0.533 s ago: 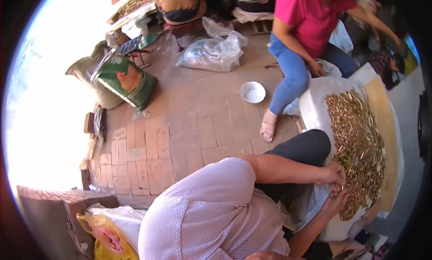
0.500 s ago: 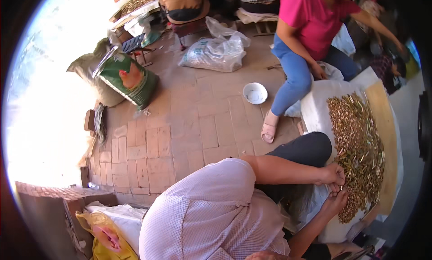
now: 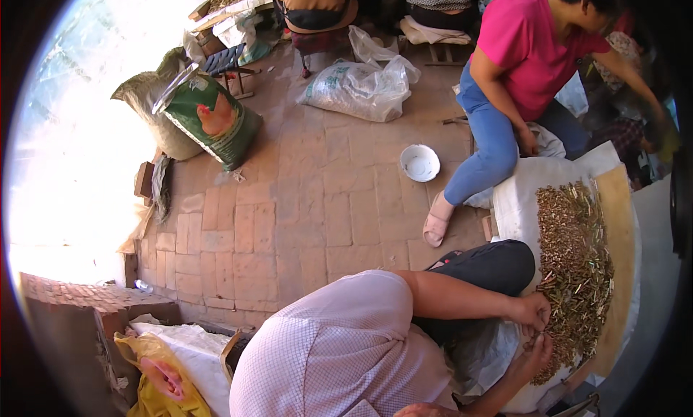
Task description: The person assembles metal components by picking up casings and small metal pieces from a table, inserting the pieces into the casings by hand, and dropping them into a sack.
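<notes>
My left hand (image 3: 533, 310) is at the near edge of a spread pile of short brown and greenish stick-like pieces (image 3: 574, 273). Its fingers are pinched together; what lies in them is too small to make out. Just below it in the picture, my right hand (image 3: 534, 353) also has its fingers drawn together at the pile, with any held piece hidden. A small gap separates the two hands. Under the pile is a white cloth (image 3: 512, 200), with a tan board (image 3: 621, 236) along the far side.
A co-worker in a pink top (image 3: 520, 49) sits beyond the cloth, one arm stretched away. On the brick floor are a white bowl (image 3: 420, 163), a filled clear plastic bag (image 3: 354, 92) and a green sack (image 3: 209, 121). A yellow bag (image 3: 162, 381) lies at lower left.
The view has shifted, so the surroundings sit lower in the picture. My hands have moved slightly apart, and the pale bit seen between them earlier no longer shows. More of the co-worker is in view.
</notes>
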`<state>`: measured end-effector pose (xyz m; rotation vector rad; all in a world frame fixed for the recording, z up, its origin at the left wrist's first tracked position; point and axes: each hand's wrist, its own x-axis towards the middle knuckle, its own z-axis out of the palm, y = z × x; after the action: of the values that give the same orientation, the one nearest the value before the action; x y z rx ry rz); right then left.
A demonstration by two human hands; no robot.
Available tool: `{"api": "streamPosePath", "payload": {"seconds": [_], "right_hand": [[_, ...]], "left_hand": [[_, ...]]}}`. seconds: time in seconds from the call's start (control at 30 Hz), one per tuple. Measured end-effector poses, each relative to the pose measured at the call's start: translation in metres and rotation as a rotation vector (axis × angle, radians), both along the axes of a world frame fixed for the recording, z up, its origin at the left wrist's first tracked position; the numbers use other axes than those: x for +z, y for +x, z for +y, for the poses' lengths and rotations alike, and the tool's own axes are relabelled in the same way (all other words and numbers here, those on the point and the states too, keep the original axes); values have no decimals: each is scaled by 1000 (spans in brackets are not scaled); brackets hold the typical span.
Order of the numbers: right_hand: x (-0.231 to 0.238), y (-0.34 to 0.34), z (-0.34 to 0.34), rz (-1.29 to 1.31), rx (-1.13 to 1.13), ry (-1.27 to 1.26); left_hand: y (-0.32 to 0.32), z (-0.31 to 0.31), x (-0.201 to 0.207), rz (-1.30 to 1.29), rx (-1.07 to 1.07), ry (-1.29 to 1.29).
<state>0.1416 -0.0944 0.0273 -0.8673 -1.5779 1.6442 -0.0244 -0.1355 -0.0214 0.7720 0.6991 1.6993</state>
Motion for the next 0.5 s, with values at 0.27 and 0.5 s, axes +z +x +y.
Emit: {"api": "streamPosePath", "payload": {"seconds": [0.27,0.5], "right_hand": [[-15,20,14,-114,-30,28],[2,18,-18,-109,-79,81]], "left_hand": [[-6,1,9,195,-78,-44],[1,-3,7,319,-139,48]]}}
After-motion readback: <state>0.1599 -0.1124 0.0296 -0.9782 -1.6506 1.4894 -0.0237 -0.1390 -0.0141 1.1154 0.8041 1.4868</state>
